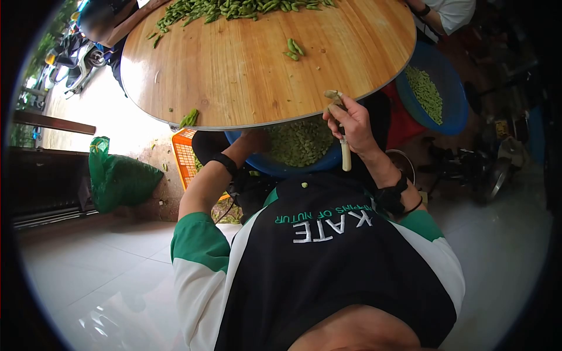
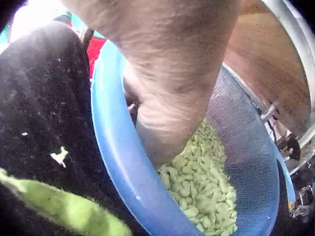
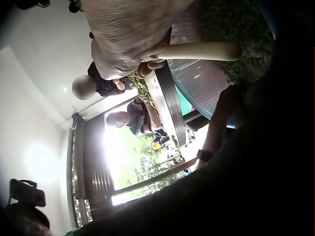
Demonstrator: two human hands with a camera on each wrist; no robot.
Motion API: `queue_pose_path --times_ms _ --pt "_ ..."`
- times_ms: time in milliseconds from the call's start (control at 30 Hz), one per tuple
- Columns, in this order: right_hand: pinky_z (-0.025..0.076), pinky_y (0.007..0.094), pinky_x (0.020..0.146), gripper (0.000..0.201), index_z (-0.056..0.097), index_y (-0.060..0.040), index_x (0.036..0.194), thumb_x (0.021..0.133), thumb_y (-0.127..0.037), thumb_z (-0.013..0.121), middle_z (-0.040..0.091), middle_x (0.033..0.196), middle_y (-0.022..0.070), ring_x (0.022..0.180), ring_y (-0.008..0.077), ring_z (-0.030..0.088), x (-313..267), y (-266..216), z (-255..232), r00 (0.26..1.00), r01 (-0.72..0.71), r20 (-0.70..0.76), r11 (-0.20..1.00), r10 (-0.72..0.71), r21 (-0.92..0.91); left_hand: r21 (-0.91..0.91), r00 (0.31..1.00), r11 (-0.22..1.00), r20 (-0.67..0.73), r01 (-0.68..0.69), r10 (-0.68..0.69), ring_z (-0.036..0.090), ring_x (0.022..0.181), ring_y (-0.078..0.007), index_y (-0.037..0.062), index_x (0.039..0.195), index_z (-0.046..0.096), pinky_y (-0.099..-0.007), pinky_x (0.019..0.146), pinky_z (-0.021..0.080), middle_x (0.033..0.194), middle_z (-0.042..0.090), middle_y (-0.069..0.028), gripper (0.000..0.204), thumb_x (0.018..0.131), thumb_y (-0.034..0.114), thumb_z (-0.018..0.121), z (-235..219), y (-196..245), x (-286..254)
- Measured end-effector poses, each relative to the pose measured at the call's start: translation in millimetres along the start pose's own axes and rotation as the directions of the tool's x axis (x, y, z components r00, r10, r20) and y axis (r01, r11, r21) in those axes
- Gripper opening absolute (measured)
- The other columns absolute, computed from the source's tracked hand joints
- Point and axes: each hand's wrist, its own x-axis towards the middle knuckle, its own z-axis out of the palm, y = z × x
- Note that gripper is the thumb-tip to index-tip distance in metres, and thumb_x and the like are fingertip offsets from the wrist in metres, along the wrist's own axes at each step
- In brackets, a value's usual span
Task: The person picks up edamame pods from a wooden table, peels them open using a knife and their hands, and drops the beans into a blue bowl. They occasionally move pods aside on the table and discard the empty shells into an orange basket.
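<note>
Shelled beans lie in a blue basin at the near edge of a round wooden table; the left hand reaches into the basin, its fingers hidden, so its grip cannot be told. Raised beside the table's edge, the right hand has its fingers curled round a pale rod, one end projecting below the hand. Green pods form a heap on the table's far side.

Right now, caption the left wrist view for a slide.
Left hand deep in a blue plastic basket of shelled green beans.
</note>
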Motion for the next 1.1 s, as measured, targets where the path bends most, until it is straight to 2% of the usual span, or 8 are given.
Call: queue_pose_path --times_ms 200,267,300,367,400,467,600,1100 --pt "0.036 0.018 0.043 0.031 0.049 0.0015 0.123 0.096 -0.014 0.05 0.059 0.08 0.0066 0.053 0.0048 0.047 -0.9 -3.2 -4.4 1.0 -0.03 -0.005 0.999 0.03 0.031 0.038 0.991 0.999 -0.13 -0.018 0.023 0.06 0.106 -0.0345 0.0059 0.1 0.068 -0.0476 0.09 0.047 0.104 0.067 -0.0174 0.025 0.077 0.012 0.062 5.2 -9.3 -0.6" --pt "0.036 0.0179 0.042 0.031 0.049 0.0014 0.123 0.096 -0.014 0.049 0.059 0.081 0.0067 0.053 0.0051 0.047 -2.8 -8.5 -4.0 0.999 -0.051 -0.008 0.998 0.052 0.047 -0.028 0.826 0.992 -0.557 -0.125 0.089 0.065 0.096 -0.0281 0.0032 0.104 0.064 -0.0398 0.084 0.051 0.096 0.067 -0.0175 0.03 0.075 0.005 0.066 11.9 -3.5 -16.4" --pt "0.036 0.0179 0.042 0.032 0.048 0.0013 0.124 0.096 -0.013 0.049 0.059 0.081 0.0068 0.053 0.0052 0.046 -6.1 -10.4 -2.8 0.996 -0.082 0.045 0.994 0.079 0.072 -0.023 0.827 0.992 -0.554 -0.127 0.093 0.065 0.096 -0.0281 0.0032 0.104 0.064 -0.0398 0.084 0.051 0.096 0.067 -0.0175 0.03 0.075 0.005 0.066 1.6 7.4 -32.1" --pt "0.036 0.0178 0.042 0.032 0.048 0.0012 0.125 0.096 -0.013 0.049 0.058 0.081 0.007 0.053 0.0054 0.046 -9.7 -12.2 -0.7 0.991 -0.102 0.096 0.99 0.093 0.096 -0.769 0.94 0.59 -0.338 -0.248 -0.046 0.064 0.079 -0.0168 0.0003 0.105 0.059 -0.0297 0.073 0.051 0.086 0.065 -0.0106 0.029 0.078 0.004 0.068 -57.9 42.3 -79.0" --pt "0.036 0.0177 0.042 0.034 0.047 -0.0003 0.128 0.096 -0.012 0.047 0.058 0.082 0.007 0.053 0.0051 0.045 -11.6 -12.2 1.1 0.982 -0.154 0.125 0.98 0.138 0.124 -0.764 0.939 0.594 -0.342 -0.252 -0.042 0.064 0.079 -0.0168 0.0003 0.105 0.059 -0.0297 0.073 0.051 0.086 0.065 -0.0106 0.029 0.078 0.004 0.068 -79.1 57.0 -98.0" --pt "0.036 0.0178 0.043 0.036 0.046 -0.0022 0.131 0.096 -0.011 0.046 0.057 0.082 0.0071 0.052 0.005 0.044 -14.5 -14.2 7.8 0.965 -0.215 0.182 0.965 0.187 0.148 -0.852 0.81 0.108 -0.522 -0.513 -0.268 0.057 0.066 -0.01 0.0006 0.101 0.059 -0.0242 0.059 0.046 0.08 0.063 -0.0019 0.025 0.078 -0.001 0.068 -111.4 79.1 -125.7" --pt "0.035 0.0185 0.043 0.036 0.045 0.0002 0.129 0.095 -0.013 0.047 0.057 0.08 0.0067 0.053 0.0057 0.044 -14.3 -19.4 28.7 0.936 -0.17 0.332 0.977 0.119 0.13 -0.73 0.755 -0.238 -0.544 -0.641 -0.366 0.051 0.06 -0.0065 0.0016 0.097 0.059 -0.0209 0.053 0.04 0.076 0.06 -0.0011 0.014 0.084 0.001 0.064 -140.4 79.6 -117.1" --pt "0.036 0.018 0.044 0.039 0.04 -0.0027 0.135 0.098 -0.014 0.047 0.057 0.082 0.0067 0.052 0.0067 0.043 -5.9 -17.3 36.4 0.92 -0.249 0.374 0.909 0.114 0.334 -0.763 0.809 -0.31 -0.443 -0.566 -0.386 0.052 0.059 -0.0076 0.0 0.097 0.062 -0.0212 0.055 0.041 0.074 0.062 -0.0019 0.013 0.085 0.005 0.064 -133.1 79.1 -95.5"
